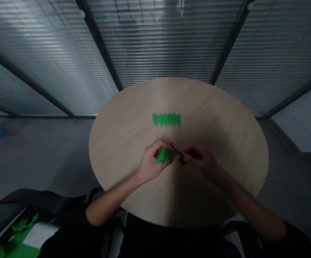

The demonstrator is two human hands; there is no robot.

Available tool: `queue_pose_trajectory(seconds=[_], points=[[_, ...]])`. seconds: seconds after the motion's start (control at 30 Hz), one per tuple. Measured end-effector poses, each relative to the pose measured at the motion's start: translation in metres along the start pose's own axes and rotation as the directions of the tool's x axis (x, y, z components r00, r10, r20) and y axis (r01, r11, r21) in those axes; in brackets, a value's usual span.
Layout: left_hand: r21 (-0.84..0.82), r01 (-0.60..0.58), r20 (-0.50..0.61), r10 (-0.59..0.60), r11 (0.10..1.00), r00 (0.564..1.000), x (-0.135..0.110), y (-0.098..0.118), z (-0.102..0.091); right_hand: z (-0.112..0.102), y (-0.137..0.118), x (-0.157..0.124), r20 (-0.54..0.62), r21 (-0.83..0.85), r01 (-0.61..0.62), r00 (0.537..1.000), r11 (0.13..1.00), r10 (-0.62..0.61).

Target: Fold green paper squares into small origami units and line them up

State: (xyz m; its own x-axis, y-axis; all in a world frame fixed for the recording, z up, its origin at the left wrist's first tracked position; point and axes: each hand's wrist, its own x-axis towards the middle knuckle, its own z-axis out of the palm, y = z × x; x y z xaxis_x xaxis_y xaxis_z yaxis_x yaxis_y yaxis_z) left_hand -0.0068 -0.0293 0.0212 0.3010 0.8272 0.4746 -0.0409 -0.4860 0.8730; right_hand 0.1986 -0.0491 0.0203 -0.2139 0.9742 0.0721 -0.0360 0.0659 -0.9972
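Head view: a row of folded green pieces lies mid-desk, apparently finished (exact count blurred). One more green paper piece is in work just nearer, the left hand fingers pinching its body and the right hand fingers pinching its tip. The desk is round, pale wood, with slatted blinds behind and grey carpet below.

The desk lay open to the left and right, wide bare wood for a hand to pass. The left hand and right hand, pinched on a green paper, filled the near middle; a row of green folded pieces barred the way just beyond them.
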Motion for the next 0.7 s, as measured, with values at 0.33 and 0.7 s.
queue_pose_trajectory(seconds=[0.33,0.7], points=[[-0.04,0.047,-0.014,-0.048,0.998,0.999,0.0001,0.0042,0.0009,-0.0012,-0.0017,-0.0015,0.006,0.003,0.009,1.0,1.0,-0.009],[-0.089,0.044,0.032,-0.041,0.995,0.999,-0.0026,-0.0024,0.002,0.0026,-0.0002,-0.0011,0.031,-0.035,0.004,1.0,0.999,-0.002]])
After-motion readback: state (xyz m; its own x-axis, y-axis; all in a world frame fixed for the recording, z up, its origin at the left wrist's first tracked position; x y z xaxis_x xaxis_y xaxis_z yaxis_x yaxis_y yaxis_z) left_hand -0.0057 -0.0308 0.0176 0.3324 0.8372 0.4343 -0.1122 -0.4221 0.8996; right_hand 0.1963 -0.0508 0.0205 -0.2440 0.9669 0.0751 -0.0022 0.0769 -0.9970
